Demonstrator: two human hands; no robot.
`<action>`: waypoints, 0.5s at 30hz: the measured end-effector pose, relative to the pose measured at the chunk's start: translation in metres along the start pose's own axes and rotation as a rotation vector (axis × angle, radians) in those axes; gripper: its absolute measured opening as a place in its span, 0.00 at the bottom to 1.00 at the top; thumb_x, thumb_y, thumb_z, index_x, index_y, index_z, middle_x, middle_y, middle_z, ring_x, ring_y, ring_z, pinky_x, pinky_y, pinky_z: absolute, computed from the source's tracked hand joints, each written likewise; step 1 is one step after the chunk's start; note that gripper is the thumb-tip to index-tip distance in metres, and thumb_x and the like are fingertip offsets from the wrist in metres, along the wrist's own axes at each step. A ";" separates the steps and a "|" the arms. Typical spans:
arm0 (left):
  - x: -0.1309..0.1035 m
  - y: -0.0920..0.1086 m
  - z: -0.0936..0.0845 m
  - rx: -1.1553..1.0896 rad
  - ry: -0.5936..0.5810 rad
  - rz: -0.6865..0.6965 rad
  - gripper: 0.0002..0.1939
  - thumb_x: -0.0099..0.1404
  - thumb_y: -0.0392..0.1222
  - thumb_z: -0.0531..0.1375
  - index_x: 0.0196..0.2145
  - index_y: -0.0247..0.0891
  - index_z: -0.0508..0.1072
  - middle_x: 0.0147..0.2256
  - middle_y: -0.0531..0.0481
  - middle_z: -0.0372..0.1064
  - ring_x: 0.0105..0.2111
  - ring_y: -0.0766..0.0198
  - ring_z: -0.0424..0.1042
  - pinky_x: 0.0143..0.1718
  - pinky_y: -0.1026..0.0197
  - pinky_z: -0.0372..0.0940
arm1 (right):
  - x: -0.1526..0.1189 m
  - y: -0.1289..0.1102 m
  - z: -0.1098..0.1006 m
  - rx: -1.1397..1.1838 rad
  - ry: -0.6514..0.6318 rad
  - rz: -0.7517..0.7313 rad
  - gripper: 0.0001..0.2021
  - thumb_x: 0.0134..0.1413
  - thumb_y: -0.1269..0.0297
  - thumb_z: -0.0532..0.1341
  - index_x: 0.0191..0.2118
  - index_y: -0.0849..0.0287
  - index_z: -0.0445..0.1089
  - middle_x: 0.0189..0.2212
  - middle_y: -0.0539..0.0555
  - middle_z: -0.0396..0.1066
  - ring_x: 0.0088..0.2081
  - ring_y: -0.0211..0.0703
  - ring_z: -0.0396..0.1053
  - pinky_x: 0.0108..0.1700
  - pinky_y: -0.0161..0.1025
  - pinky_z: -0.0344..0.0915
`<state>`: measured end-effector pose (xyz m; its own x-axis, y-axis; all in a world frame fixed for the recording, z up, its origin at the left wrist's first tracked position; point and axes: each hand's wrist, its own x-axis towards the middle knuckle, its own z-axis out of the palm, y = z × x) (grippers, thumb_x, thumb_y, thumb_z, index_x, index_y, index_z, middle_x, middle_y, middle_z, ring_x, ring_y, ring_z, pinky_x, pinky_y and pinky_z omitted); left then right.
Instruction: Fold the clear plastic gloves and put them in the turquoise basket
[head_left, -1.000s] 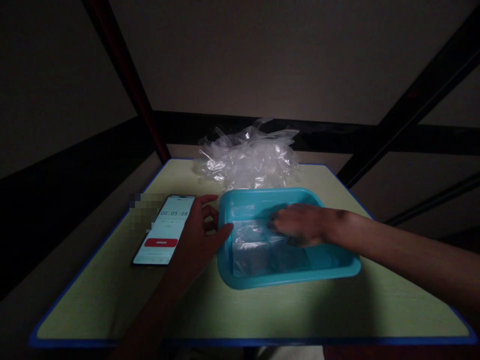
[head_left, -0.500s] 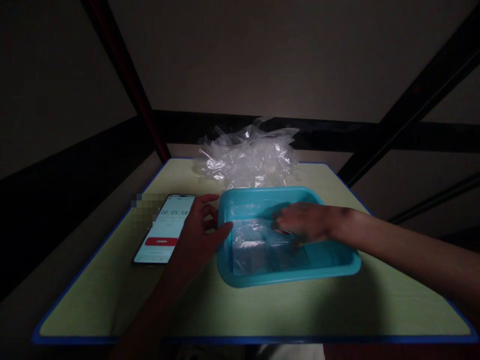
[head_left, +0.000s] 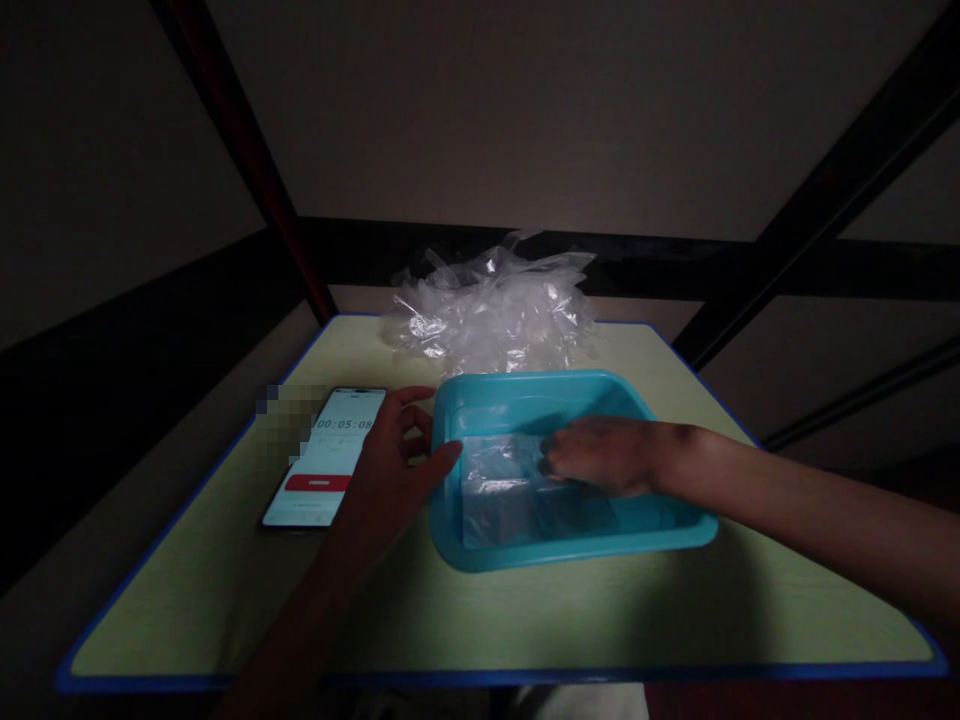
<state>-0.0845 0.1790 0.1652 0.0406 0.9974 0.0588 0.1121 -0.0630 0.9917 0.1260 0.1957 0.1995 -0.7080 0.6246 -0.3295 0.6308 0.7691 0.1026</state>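
Note:
A turquoise plastic tray [head_left: 577,556] stands on the table in front of me, with a flat clear plastic bag [head_left: 499,500] lying on its floor. At the tray's left end is my left hand [head_left: 397,450]; its thumb rests over the rim while the curled fingers stay outside against the wall. Inside the tray, my right hand [head_left: 607,455] reaches in from the right. Its fingers are bunched together at the upper right part of the bag, closed on the plastic. The fingertips are partly hidden and dim.
Behind the tray sits a heap of crumpled clear plastic bags [head_left: 495,310]. A phone [head_left: 322,460] showing a timer lies left of the tray, partly covered by my left hand. The pale table [head_left: 562,625] has a blue edge, and a wall [head_left: 510,120] rises beyond it.
My right hand's fingers have drawn closer together at the bag and shifted slightly. The left hand keeps its place on the rim. The whole view has moved a little.

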 end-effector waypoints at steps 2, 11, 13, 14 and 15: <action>0.000 0.002 -0.001 0.001 0.000 -0.013 0.23 0.48 0.40 0.62 0.42 0.39 0.62 0.25 0.60 0.58 0.25 0.67 0.67 0.23 0.66 0.61 | 0.001 0.000 -0.001 -0.019 -0.056 -0.027 0.10 0.40 0.81 0.63 0.28 0.59 0.74 0.30 0.53 0.75 0.31 0.40 0.72 0.29 0.34 0.61; 0.003 0.003 -0.001 0.012 0.001 -0.015 0.23 0.45 0.40 0.62 0.40 0.39 0.62 0.24 0.60 0.59 0.25 0.67 0.66 0.23 0.65 0.61 | 0.005 0.002 -0.002 0.103 -0.171 -0.026 0.09 0.41 0.80 0.63 0.31 0.62 0.73 0.32 0.55 0.74 0.33 0.43 0.71 0.30 0.34 0.61; 0.003 0.003 0.000 -0.001 0.021 -0.020 0.23 0.44 0.40 0.62 0.39 0.39 0.62 0.24 0.60 0.59 0.24 0.67 0.66 0.23 0.65 0.61 | 0.006 0.003 -0.003 0.139 -0.219 -0.011 0.09 0.40 0.80 0.64 0.31 0.63 0.73 0.31 0.55 0.74 0.33 0.43 0.71 0.29 0.34 0.61; 0.003 0.003 0.000 -0.007 0.024 -0.022 0.23 0.43 0.40 0.62 0.39 0.39 0.62 0.23 0.61 0.59 0.23 0.67 0.66 0.23 0.65 0.61 | 0.006 0.004 -0.002 0.149 -0.228 -0.004 0.09 0.40 0.79 0.64 0.31 0.62 0.73 0.31 0.54 0.74 0.32 0.43 0.70 0.29 0.34 0.61; 0.003 0.003 0.000 -0.011 0.021 -0.024 0.23 0.43 0.40 0.62 0.39 0.39 0.62 0.23 0.61 0.59 0.23 0.67 0.66 0.22 0.66 0.61 | 0.006 0.006 0.000 0.158 -0.225 -0.001 0.09 0.40 0.79 0.64 0.30 0.62 0.72 0.31 0.53 0.73 0.32 0.42 0.70 0.29 0.34 0.61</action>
<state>-0.0841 0.1816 0.1680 0.0168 0.9992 0.0370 0.1014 -0.0385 0.9941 0.1253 0.2037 0.1983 -0.6318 0.5645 -0.5312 0.6842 0.7282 -0.0399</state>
